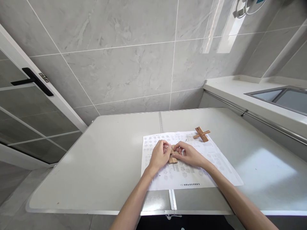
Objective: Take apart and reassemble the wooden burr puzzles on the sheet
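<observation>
Evidently working at close quarters, bringing the left hand (160, 155) and the right hand (189, 154) nearly together over a small cluster of wooden blocks (173, 161), around the middle of the counter (96, 159) between its far and near edges, close by the seam (160, 122). Holding the left fingers (165, 144) narrow, curling inward with the thumb against the blocks' left side, probably bracing from that side. Narrowing the right fingers (179, 145) likewise, pinching at the right side with the thumb set below, seemingly for fine control from opposite directions. Covering much of the wood this way, so leaving the number of blocks and any joins impossible to tell. Lying low on a printed sheet (217, 177) at the near end, presumably borrowing the flat surface for support.

Spreading across the seam, stopping short of the counter's near edge, and showing rows of small printed figures too faint to make out: likely placing the sheet there for easy viewing around both wrists. Resting at the sheet's far right corner, toward the counter's far right, and well apart from the right hand: a crossed wooden piece (200, 133), perhaps sitting aside for clear working room.
</observation>
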`<state>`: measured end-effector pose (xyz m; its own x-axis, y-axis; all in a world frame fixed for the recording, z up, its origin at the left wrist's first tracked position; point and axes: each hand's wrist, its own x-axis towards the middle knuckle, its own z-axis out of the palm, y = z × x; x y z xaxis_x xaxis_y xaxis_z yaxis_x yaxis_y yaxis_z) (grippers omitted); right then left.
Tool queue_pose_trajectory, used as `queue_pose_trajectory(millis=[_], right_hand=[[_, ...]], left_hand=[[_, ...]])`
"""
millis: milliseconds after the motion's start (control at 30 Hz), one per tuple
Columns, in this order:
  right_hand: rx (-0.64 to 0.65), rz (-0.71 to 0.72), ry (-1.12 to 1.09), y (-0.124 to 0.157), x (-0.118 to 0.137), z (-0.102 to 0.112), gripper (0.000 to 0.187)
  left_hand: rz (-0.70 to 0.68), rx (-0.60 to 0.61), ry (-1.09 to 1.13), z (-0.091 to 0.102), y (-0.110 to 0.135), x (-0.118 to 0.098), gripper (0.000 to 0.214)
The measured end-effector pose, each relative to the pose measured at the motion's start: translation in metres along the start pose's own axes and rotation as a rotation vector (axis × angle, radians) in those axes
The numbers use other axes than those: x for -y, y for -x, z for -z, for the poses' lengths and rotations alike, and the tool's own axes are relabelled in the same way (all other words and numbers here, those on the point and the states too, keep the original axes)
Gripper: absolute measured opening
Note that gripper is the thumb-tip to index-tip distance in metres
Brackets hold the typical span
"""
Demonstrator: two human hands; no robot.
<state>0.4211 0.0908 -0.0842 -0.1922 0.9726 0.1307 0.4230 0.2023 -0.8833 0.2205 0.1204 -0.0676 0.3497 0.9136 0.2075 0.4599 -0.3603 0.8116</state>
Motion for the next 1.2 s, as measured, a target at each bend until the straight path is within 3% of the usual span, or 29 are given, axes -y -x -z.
queue_pose_trajectory(millis=[267,667,933,1067,1200], right_hand=[[-0.058,-0.065,0.075,-0.001,-0.006,0.000,0.029],[-0.032,-0.107,0.172,-0.001,-0.004,0.001,0.031],[-0.113,-0.160,0.245,-0.004,-0.006,0.004,0.026],[-0.071,-0.163,0.276,-0.003,-0.001,0.005,0.026],[-0.020,-0.151,0.333,-0.001,0.004,0.006,0.025]], left_hand=[[-0.168,0.080,-0.367,0.008,0.005,0.004,0.077],[-0.187,0.197,-0.406,0.013,-0.001,0.007,0.061],[-0.059,0.099,-0.126,0.012,-0.001,-0.001,0.063],[-0.002,0.086,0.213,0.007,-0.002,-0.003,0.076],[0.049,0.059,0.399,-0.001,-0.001,-0.004,0.078]])
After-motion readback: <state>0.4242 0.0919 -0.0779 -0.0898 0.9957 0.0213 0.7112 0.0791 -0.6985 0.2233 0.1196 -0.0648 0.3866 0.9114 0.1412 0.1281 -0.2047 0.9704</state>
